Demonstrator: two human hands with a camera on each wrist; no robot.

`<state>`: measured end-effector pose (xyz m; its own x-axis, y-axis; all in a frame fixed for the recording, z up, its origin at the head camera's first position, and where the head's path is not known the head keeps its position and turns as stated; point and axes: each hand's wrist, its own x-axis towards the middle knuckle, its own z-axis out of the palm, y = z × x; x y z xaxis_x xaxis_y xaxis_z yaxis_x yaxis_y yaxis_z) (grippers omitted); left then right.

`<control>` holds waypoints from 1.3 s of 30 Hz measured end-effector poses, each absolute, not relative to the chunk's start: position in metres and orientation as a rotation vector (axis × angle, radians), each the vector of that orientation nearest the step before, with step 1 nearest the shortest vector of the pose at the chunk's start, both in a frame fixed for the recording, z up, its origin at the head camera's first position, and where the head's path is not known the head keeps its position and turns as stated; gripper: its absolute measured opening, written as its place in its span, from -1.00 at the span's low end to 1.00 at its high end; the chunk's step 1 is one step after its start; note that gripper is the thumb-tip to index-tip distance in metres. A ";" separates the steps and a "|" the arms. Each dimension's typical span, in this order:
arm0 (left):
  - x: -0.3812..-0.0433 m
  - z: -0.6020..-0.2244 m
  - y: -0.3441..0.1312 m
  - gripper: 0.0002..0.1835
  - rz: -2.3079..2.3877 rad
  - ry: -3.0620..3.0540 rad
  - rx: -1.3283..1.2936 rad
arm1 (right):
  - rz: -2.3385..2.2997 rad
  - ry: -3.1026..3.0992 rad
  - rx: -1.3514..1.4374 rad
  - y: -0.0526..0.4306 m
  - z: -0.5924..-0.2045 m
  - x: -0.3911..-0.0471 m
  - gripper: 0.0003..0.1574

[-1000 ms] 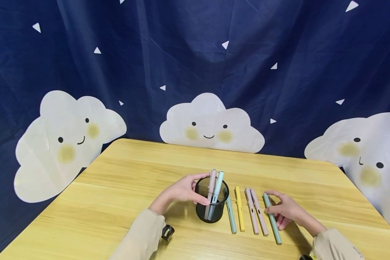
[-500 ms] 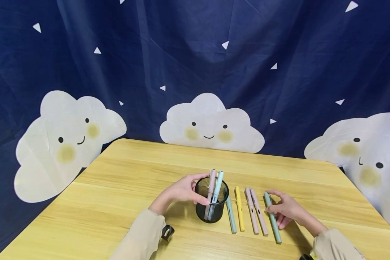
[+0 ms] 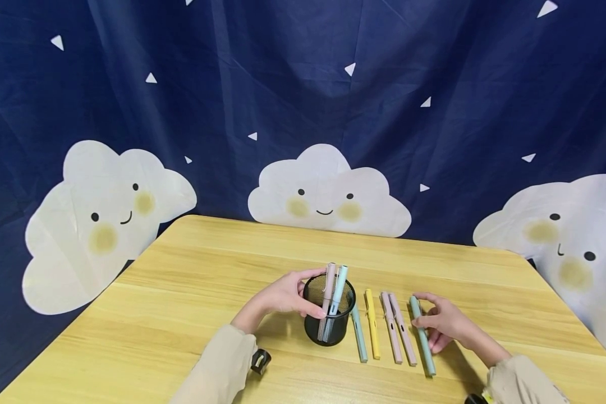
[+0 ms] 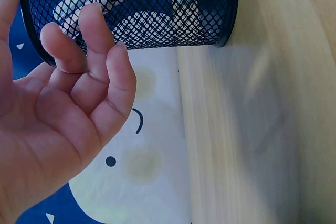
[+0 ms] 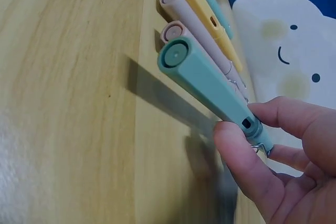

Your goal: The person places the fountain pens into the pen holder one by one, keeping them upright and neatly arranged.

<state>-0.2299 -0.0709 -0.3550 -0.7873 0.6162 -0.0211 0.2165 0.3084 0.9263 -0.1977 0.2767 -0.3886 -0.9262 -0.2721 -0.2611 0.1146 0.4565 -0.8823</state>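
My left hand [image 3: 285, 293] holds the rim of a black mesh pen holder [image 3: 339, 332] between thumb and fingers. In the left wrist view some of its fingers curl beside the mesh. A pink pen [image 3: 328, 289] and a light blue pen [image 3: 339, 286] stand tilted in the holder. On the right, my right hand [image 3: 448, 321] pinches a green pen [image 3: 426, 352] near its clip end. The right wrist view shows that pen's plain end [image 5: 176, 55] towards the camera, its shadow lying apart from it on the table.
Between holder and right hand lie a teal pen [image 3: 360, 339], a yellow pen [image 3: 372, 328] and two light purple-pink pens [image 3: 391, 334], roughly parallel. The wooden table [image 3: 207, 264] ends at a dark blue curtain [image 3: 303, 84] with cloud faces.
The green pen has shifted slightly away from the person, its near end rising a little in the head view, with the right hand pinching it. The left hand and holder stay put.
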 end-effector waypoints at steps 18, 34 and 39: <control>-0.232 -0.357 -0.071 -0.08 1.459 2.227 0.740 | -1.561 2.313 -0.118 0.277 -0.383 -0.199 -0.07; -0.229 -0.354 -0.071 -0.09 1.465 2.223 0.744 | -1.709 2.231 -0.141 0.275 -0.376 -0.203 -0.04; -0.230 -0.356 -0.071 -0.09 1.459 2.239 0.739 | -1.786 2.196 -0.112 0.273 -0.373 -0.204 -0.02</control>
<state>-0.2295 -0.0711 -0.3557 -0.7954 0.6057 -0.0203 0.2261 0.3276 0.9174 -0.2038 0.2732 -0.3729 -0.9495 -0.2520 -0.1870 0.1318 0.2208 -0.9664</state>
